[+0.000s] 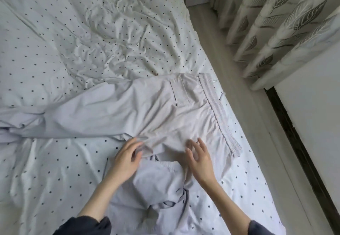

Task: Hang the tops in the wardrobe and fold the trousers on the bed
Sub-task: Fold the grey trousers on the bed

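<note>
trousers [147,109] under both open hands (left hand [127,158] blurred, maybe touching).

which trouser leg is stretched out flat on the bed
The leg running away to the left from the waistband lies stretched out; the other leg is bunched up between the person's forearms.

A bedroom in a home is showing here. A bed [55,161] is filling the left and centre of the frame, wearing a rumpled white sheet dotted with small dark spots. Pale trousers [147,109] are lying spread across it. Leaf-patterned curtains [279,23] are hanging at the upper right, reaching down to a strip of pale floor [244,106] running beside the bed. A white panel with a dark edge [312,133] is standing at the right.
</note>
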A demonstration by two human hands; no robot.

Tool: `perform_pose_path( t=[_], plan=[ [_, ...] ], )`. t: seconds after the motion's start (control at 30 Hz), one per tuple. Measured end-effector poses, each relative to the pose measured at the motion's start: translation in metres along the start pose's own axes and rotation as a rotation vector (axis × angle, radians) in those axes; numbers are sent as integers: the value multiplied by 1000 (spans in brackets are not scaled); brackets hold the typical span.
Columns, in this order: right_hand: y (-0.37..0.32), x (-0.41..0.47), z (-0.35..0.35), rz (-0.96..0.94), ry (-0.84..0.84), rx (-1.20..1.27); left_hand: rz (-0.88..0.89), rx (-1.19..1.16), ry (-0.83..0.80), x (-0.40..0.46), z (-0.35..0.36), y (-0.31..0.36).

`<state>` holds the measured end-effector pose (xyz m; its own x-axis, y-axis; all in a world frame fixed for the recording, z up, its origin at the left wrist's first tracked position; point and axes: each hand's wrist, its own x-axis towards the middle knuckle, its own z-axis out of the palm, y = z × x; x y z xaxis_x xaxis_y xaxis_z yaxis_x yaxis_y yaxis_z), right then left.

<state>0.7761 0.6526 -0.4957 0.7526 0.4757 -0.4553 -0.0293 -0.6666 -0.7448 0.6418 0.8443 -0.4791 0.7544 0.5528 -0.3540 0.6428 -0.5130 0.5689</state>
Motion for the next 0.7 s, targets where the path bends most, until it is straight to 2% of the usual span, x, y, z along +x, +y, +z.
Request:
perform_pose_path(
  t=[0.07, 0.17, 0.27, 0.4, 0.7],
  plan=[
    [-2, -24, 5, 24, -19, 20, -66, 24, -14, -24, -3, -13],
    [-10, -57, 12, 20, -170, -10, -148, 62, -185, -59, -4, -34],
    [-14, -74, 17, 45, -254, -70, -169, 307, -212, -77, -5, -54],
    [-22, -101, 16, 44, -196, -119, -90, 329, -154, -91, -21, -57],
    [-74, -168, 52, -91, -8, -299, 29, 47, -234, -141, -110, -76]
  ],
)
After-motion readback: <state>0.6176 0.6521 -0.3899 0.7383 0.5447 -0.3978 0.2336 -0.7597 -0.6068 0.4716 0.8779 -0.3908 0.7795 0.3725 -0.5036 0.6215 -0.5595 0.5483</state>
